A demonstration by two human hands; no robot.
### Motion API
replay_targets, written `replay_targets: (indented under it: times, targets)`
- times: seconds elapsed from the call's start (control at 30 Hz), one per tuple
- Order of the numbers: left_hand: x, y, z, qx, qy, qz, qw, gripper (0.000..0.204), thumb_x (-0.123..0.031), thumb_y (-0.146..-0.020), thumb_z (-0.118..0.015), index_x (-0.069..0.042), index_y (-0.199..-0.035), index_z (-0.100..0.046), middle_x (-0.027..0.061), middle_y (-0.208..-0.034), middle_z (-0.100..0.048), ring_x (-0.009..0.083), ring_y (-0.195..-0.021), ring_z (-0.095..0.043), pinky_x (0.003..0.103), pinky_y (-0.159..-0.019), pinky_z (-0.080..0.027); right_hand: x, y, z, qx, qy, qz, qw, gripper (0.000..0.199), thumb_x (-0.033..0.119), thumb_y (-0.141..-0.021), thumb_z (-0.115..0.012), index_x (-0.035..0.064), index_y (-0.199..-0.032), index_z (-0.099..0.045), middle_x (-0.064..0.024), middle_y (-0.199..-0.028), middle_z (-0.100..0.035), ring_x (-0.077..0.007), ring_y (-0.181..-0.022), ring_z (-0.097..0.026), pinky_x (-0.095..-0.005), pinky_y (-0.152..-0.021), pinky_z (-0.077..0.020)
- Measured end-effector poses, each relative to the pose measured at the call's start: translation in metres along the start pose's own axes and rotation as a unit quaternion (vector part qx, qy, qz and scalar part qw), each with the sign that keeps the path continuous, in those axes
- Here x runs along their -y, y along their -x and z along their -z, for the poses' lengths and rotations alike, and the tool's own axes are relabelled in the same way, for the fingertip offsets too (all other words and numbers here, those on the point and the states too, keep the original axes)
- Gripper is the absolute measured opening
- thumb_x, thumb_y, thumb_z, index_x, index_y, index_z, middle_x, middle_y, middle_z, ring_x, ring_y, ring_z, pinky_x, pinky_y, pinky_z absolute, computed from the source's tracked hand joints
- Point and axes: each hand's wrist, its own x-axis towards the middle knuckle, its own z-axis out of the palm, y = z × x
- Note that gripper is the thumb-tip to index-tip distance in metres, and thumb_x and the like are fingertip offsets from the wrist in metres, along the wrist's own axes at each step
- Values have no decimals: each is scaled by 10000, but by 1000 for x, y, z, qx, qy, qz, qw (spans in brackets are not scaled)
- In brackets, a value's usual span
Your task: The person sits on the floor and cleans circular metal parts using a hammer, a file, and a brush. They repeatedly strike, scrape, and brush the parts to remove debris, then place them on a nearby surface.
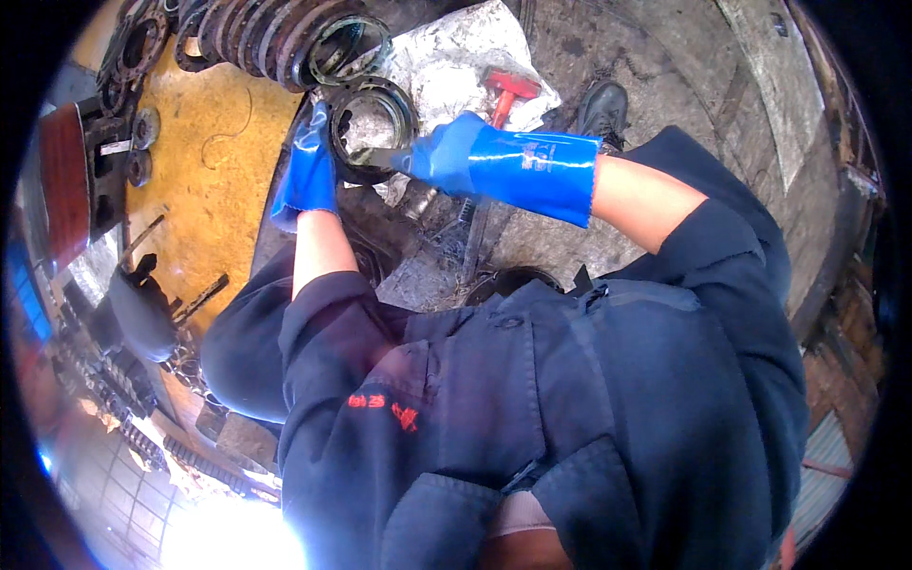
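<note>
Work seemingly under way: blue-gloved left hand (311, 161) holding dark metal ring (408, 109), blue-gloved right hand (445, 157) clasping flat grey blade (382, 158); brown metal rings (277, 43) alongside, completion indeterminable.

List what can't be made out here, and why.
Grey tool at the ring: head view, grip end hidden by the gloved right hand.
Left hand: head view, fingertips hidden by its own glove.
Stacked rings: head view, partly cut off by the upper edge.
Tiled floor: head view, partly washed out by glare.
</note>
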Motion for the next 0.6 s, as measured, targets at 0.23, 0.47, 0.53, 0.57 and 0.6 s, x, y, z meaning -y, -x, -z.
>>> replay_targets:
  times: [0.23, 0.47, 0.53, 0.57, 0.6]
  targets:
    - [-2, 3, -2, -3, 11, 1, 1000, 601, -487, -976, -520, 15, -1305, -562, 159, -1243, -635, 253, -1127, -596, 365, -980, -446, -18, 6, -5, 59, 25, 41, 997, 408, 254, -943, -454, 239, -1348, -506, -132, -1084, -681, -358, -951, -679, -487, -758, -557]
    - [-5, 3, -9, 0, 43, -10, 999, 600, -486, -976, -522, 17, -1299, -568, 158, -1237, -638, 251, -1120, -599, 367, -976, -450, -108, -33, -40, -21, -514, -237, 824, 364, 174, -911, -637, 149, -1274, -644, -29, -951, -718, -104, -655, -600, -256, -612, -494]
    - [-14, 8, -7, -16, -27, -20, 999, 615, -480, -969, -540, 37, -1301, -559, 168, -1254, -630, 257, -1114, -602, 352, -958, -461, -118, -41, -31, -38, -515, -255, 818, 346, 222, -911, -631, 153, -1249, -658, -11, -922, -729, -81, -639, -598, -250, -555, -480]
    - [-14, 8, -5, -21, -54, -21, 998, 619, -481, -968, -541, 41, -1300, -558, 171, -1257, -629, 258, -1113, -602, 350, -955, -463, -120, -46, -27, -33, -523, -242, 816, 355, 230, -911, -631, 156, -1257, -652, -13, -934, -730, -81, -646, -602, -250, -549, -480]
    - [-6, 2, -1, -18, -50, -15, 998, 626, -485, -968, -538, 45, -1301, -555, 173, -1255, -629, 263, -1113, -603, 353, -957, -462, -122, -54, -23, -28, -532, -229, 815, 364, 239, -910, -631, 159, -1265, -646, -15, -946, -731, -81, -653, -606, -251, -543, -480]
